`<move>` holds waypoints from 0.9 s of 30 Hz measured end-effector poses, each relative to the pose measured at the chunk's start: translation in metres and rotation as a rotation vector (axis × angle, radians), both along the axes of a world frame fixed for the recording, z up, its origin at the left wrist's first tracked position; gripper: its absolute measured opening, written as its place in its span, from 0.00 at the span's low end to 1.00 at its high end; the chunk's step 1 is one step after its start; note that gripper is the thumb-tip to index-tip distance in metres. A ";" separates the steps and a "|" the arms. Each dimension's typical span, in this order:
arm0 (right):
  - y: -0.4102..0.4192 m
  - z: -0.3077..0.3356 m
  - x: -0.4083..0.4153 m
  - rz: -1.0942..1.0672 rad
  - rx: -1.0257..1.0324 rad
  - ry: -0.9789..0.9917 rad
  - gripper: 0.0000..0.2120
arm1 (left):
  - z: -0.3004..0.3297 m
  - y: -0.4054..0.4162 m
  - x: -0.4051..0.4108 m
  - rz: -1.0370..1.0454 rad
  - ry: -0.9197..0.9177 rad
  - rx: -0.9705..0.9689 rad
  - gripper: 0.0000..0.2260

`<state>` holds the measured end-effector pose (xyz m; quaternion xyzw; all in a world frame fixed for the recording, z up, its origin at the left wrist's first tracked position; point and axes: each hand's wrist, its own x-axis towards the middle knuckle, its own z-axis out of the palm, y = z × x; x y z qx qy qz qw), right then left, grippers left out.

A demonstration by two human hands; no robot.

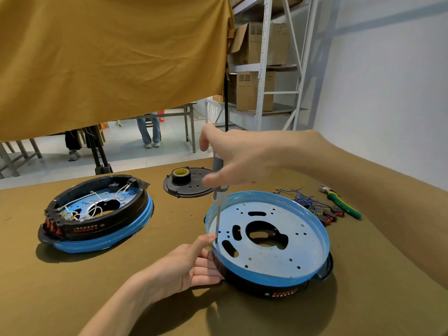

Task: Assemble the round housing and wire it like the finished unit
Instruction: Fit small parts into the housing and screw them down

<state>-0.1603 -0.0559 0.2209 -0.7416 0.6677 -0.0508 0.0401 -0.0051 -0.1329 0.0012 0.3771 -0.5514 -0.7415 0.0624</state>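
A screw is judged to be driven at the left rim of the round housing (268, 241), lower right of frame: the screwdriver (219, 187) is gripped by the right hand (232, 158), the housing's side gripped by the left hand (191, 265). Wiring like the finished unit (97, 212), centre left, remains.

Open desk (169, 238) lies between the wired finished unit (97, 212) and the round housing (268, 241). Behind it, a black cover (191, 187) with tape roll (181, 175) blocks; wires (305, 202) and pliers (341, 202) crowd the right.
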 end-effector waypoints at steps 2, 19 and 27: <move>0.002 0.002 -0.001 0.003 0.049 -0.044 0.23 | 0.000 0.000 0.000 -0.003 0.001 0.001 0.41; 0.006 0.003 -0.005 0.002 0.044 -0.057 0.24 | -0.002 0.000 0.000 0.003 0.001 -0.003 0.41; 0.006 -0.001 -0.008 0.007 0.041 -0.036 0.20 | 0.000 0.000 0.000 -0.006 0.006 -0.010 0.41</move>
